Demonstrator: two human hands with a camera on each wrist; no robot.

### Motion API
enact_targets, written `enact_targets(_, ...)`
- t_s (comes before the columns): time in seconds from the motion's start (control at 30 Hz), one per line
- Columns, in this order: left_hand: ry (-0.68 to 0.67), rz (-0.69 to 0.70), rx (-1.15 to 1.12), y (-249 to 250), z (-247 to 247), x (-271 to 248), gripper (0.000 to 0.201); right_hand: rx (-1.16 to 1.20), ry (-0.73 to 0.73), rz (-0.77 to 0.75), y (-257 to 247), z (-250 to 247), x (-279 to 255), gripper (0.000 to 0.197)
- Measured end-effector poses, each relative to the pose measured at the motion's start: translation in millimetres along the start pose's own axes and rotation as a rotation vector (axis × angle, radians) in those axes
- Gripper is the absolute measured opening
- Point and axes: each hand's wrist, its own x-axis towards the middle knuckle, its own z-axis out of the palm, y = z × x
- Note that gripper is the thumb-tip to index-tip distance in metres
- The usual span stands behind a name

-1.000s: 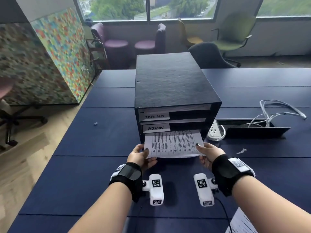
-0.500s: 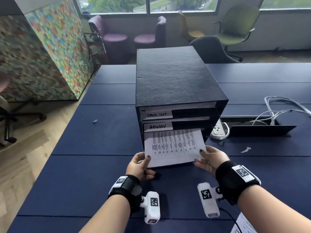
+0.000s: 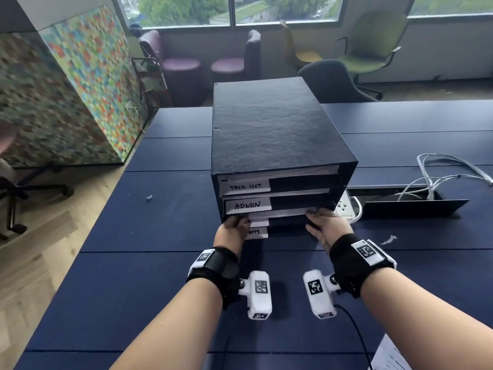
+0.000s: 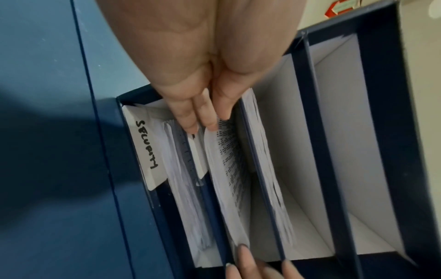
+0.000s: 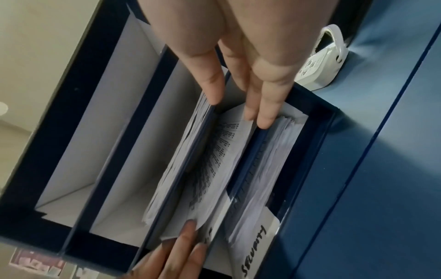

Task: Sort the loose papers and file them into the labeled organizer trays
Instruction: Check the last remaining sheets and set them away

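A dark blue organizer (image 3: 272,129) with stacked trays stands mid-table, labeled TASK LIST (image 3: 245,186), ADMIN (image 3: 247,205) and, lowest, SECURITY (image 4: 146,145). A printed sheet (image 3: 282,212) lies almost fully inside the tray under ADMIN, on a stack of papers. My left hand (image 3: 238,218) presses the sheet's left front corner with straight fingers (image 4: 210,120). My right hand (image 3: 314,213) presses the right front corner, fingers (image 5: 267,113) flat on the sheet (image 5: 214,164) and thumb against the divider above. That tray's own label is mostly hidden by my left hand.
A white power strip (image 3: 345,206) sits right of the organizer, beside an open cable well (image 3: 413,206) with grey cables (image 3: 448,177). More loose paper (image 3: 392,353) shows at the table's near right corner. A paper scrap (image 3: 388,239) lies nearby. Chairs stand beyond the blue table (image 3: 160,289).
The sheet, which stuck out of the tray toward me, has slid in nearly to its front edge. Both hands moved forward with it to the organizer's front.
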Motion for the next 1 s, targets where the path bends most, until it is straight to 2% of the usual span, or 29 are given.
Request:
enact_targets(0.07,-0.015,0.030,0.128,-1,1,7,0.019,-0.082,-0.021,0.007,3,0,4,0.016)
enact_targets(0.2,-0.057,0.029,0.446,4,11,12,0.030,-0.180,-0.102,0.085,-1,0,8,0.037)
enact_targets(0.27,-0.082,0.030,0.506,8,15,11,0.031,-0.247,-0.161,0.146,-2,-3,6,0.044)
enact_targets(0.33,-0.081,0.028,0.456,8,14,12,0.030,-0.404,-0.160,0.125,-2,-6,1,0.048)
enact_targets(0.47,-0.129,-0.015,0.315,8,6,7,0.029,-0.634,-0.166,0.071,1,-21,-8,0.043)
enact_targets(0.57,-0.152,-0.061,0.161,5,-1,1,0.040,-0.807,-0.239,0.097,1,-38,-16,0.039)
enact_targets(0.7,-0.260,-0.139,0.034,11,-11,-25,0.042,-1.446,-0.354,0.058,5,-65,-37,0.036)
enact_targets(0.83,-0.361,-0.258,0.125,-13,-18,-45,0.048,-1.773,-0.458,0.136,18,-94,-61,0.034)
enact_targets(0.93,-0.382,-0.270,0.299,-38,-16,-67,0.041,-1.946,-0.476,0.095,27,-113,-78,0.054)
enact_targets(1.0,-0.442,-0.261,0.405,-55,-11,-84,0.034,-2.025,-0.503,0.086,34,-124,-89,0.070)
